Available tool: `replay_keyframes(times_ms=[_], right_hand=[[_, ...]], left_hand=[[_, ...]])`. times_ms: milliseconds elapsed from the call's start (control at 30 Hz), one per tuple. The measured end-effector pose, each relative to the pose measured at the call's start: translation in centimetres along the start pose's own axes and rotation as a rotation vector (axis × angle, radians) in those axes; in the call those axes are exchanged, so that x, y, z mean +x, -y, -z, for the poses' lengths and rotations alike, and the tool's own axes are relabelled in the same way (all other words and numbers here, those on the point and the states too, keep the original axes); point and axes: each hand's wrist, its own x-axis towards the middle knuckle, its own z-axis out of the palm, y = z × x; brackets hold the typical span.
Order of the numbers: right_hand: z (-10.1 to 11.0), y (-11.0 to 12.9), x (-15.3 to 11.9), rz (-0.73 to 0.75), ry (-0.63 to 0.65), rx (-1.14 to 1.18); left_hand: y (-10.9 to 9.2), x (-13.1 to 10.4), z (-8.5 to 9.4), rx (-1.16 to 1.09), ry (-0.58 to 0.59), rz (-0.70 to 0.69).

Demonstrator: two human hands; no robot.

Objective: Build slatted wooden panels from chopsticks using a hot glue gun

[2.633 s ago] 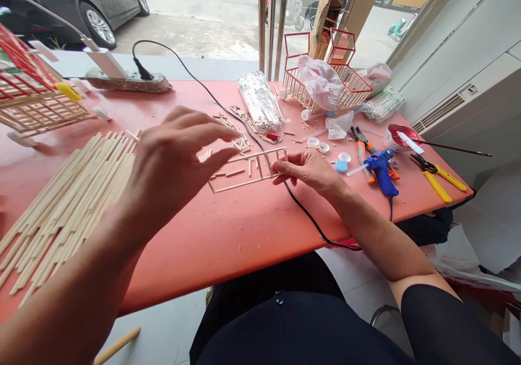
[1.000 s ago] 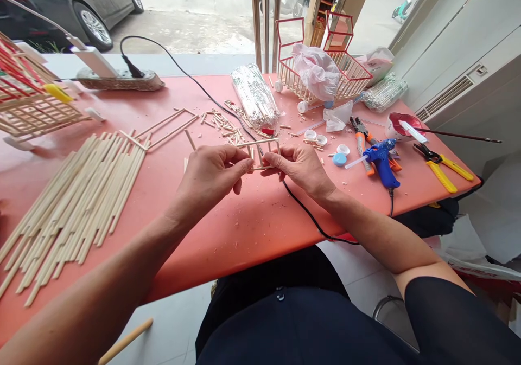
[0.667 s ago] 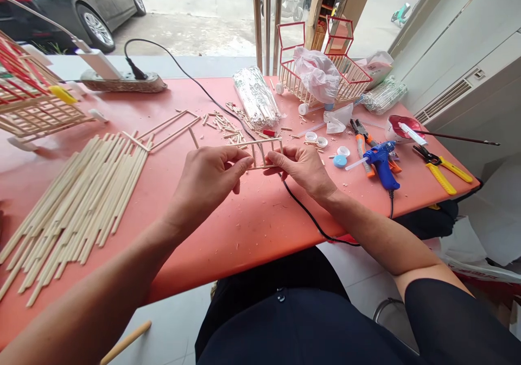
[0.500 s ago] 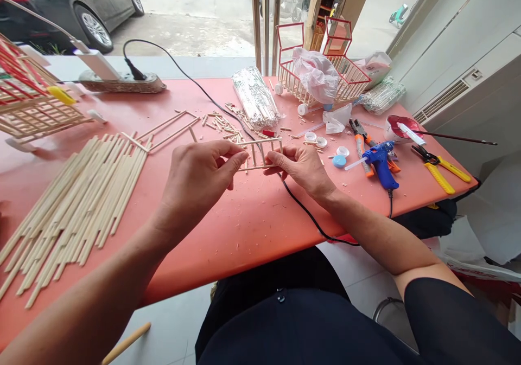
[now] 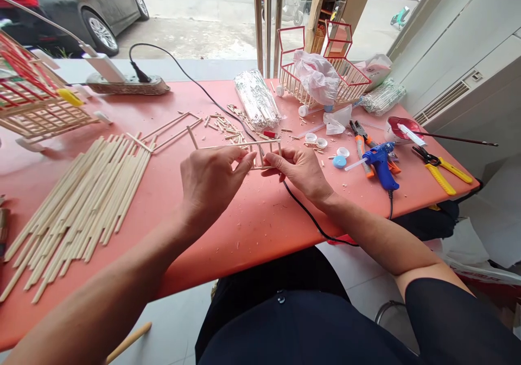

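Both hands hold a small ladder-like frame of thin wooden sticks (image 5: 261, 155) above the pink table (image 5: 244, 218). My right hand (image 5: 303, 172) pinches its right end between thumb and fingers. At its left part, my left hand (image 5: 215, 178) has its fingers closed on the frame and hides some of it. One stick end rises up to the left, past my left hand. Behind the hands lie short cut stick pieces (image 5: 228, 126) and a foil-like bundle of sticks (image 5: 257, 99). An open stick frame (image 5: 175, 134) rests on the table behind my left hand.
Long sticks (image 5: 85, 207) are spread at the left. Stick-built carts stand at the far left (image 5: 44, 110) and back right (image 5: 325, 77). To the right lie a blue glue gun (image 5: 382, 164), pliers (image 5: 360, 142) and yellow-handled cutters (image 5: 442, 170). A black cable (image 5: 301, 205) crosses the table.
My left hand has moved to the right along the frame, closer to my right hand. The frame's left end, with its raised stick, now shows more. The view has shifted slightly.
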Motion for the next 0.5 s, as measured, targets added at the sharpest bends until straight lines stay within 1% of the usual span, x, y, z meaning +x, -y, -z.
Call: replay_keyframes(times_ms=[167,367,500], right_hand=[[0.0,0.04,-0.03,-0.015,0.014,-0.011],[-0.06,0.04,-0.06,0.004,0.027,0.002],[-0.07,-0.03,-0.03,0.013,0.024,0.008]], left_hand=[[-0.2,0.14,0.08,-0.043,0.009,0.021],[-0.41,0.21,0.22,-0.097,0.024,0.043],[-0.49,0.15,0.03,-0.095,0.004,0.048]])
